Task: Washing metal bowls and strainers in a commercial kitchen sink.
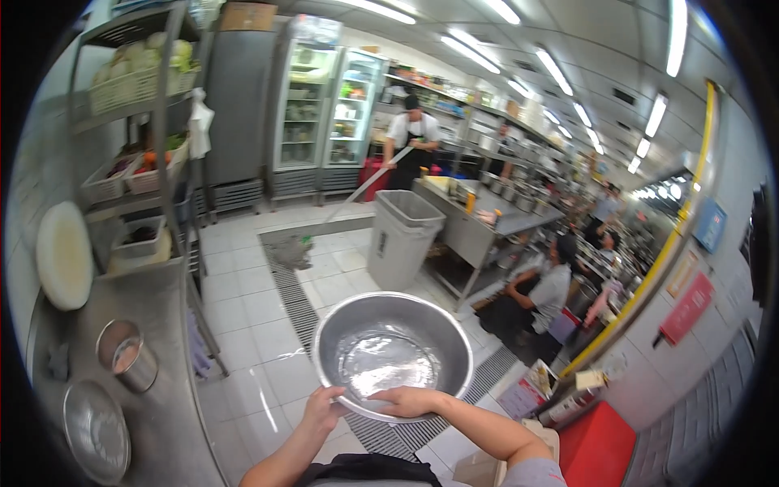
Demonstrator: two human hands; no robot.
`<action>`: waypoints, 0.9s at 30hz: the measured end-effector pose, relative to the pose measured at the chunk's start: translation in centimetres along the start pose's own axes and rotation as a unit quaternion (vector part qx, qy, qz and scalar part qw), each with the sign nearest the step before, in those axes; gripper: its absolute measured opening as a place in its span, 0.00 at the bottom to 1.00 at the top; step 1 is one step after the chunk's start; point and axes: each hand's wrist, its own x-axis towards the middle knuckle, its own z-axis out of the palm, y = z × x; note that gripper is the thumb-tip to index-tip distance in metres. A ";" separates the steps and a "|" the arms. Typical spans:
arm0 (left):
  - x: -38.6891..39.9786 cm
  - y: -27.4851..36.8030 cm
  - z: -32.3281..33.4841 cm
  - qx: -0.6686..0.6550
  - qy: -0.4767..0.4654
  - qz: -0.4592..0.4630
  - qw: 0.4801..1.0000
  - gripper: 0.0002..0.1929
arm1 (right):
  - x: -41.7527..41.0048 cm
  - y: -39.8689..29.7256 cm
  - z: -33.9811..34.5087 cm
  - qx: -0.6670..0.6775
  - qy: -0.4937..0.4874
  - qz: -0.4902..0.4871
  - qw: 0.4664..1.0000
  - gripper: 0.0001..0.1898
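Note:
A large round stainless steel basin [392,359] is held out in front of me over the tiled floor, its inside shiny. My left hand [324,409] grips the near left part of its rim. Over the near rim reaches my right hand [405,402], its fingers extended inside the basin; whether the thumb or palm bears on the rim I cannot tell. At the left, on a steel counter [164,420], stand a metal pot [128,356] with something pinkish in it and a shallow metal bowl [96,432].
A person [412,137] holds a mop [295,251] over the floor drain grate [286,286]. Beyond the basin stands a grey bin [405,240]. Another person [548,286] sits low at the right, near a steel table [481,210]. A red box [596,441] is at the lower right.

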 end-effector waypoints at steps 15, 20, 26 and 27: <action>-2.0 0.3 -1.2 0.028 0.034 0.035 0.998 0.15 | -0.2 0.7 0.6 -0.007 0.012 -0.012 1.000 0.28; -2.5 -0.2 -2.3 0.007 0.056 0.017 0.998 0.16 | 1.3 -1.4 2.3 -0.014 0.050 0.019 0.998 0.25; -2.9 0.3 -3.3 0.017 0.032 0.050 0.998 0.16 | 2.6 -1.8 3.4 0.032 0.071 -0.025 0.997 0.23; -2.5 0.7 -3.3 0.037 0.047 -0.002 0.998 0.16 | 2.9 -1.7 3.2 0.027 0.063 -0.027 0.997 0.23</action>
